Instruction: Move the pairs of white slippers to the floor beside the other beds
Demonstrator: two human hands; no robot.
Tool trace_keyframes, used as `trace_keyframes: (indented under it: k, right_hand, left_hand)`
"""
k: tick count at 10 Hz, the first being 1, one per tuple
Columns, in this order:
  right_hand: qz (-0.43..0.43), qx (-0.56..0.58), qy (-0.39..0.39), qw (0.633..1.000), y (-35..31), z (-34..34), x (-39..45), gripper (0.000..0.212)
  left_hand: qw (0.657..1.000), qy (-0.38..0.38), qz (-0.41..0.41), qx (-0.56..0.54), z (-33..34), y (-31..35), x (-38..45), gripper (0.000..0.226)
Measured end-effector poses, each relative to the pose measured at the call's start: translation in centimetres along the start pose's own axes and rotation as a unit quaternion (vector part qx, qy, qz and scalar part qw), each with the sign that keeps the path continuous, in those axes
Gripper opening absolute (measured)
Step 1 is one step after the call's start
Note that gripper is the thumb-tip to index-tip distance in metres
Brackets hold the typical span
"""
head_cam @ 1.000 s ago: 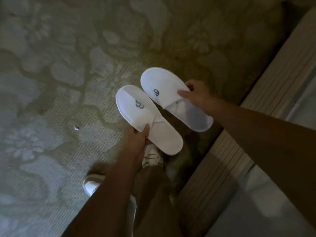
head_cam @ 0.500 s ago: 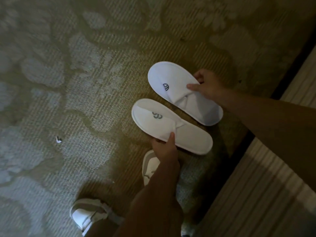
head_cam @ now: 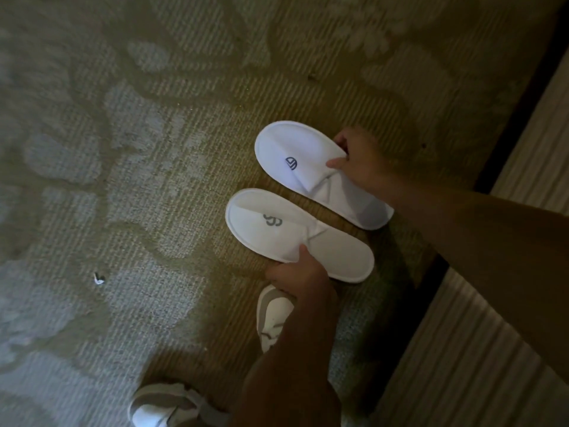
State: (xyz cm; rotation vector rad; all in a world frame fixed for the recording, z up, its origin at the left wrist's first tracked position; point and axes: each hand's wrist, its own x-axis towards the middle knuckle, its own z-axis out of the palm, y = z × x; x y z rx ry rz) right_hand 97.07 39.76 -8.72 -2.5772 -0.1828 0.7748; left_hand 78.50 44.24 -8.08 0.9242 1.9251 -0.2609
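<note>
Two white slippers with small logos lie side by side low over the patterned carpet, toes pointing up-left. My left hand [head_cam: 303,274] pinches the near slipper [head_cam: 277,229] at its side edge, thumb on top. My right hand [head_cam: 358,163] grips the far slipper [head_cam: 295,155] at the strap's edge, thumb on top. Whether the soles touch the carpet I cannot tell. The bed's striped base [head_cam: 480,349] runs along the right.
My two white shoes stand on the carpet, one [head_cam: 272,315] just below my left hand, the other [head_cam: 160,405] at the bottom edge. A small white scrap [head_cam: 99,278] lies on the carpet to the left. A dark gap borders the bed base.
Both hands have lowered the slippers toward the carpet and brought them more parallel, while the view dropped closer to the floor.
</note>
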Motion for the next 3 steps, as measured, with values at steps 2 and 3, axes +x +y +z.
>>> trace_keyframes:
  k: [2,3]
  right_hand:
    - [0.016,0.021,0.067,0.997,-2.5,-0.9,-3.8,0.054]
    - [0.077,0.053,0.050,0.994,-4.1,-3.9,-9.1,0.043]
  left_hand:
    - [0.992,-0.060,0.013,0.113,-3.5,1.8,-1.4,0.062]
    - [0.986,-0.144,0.016,0.087,-8.7,4.6,-5.4,0.036]
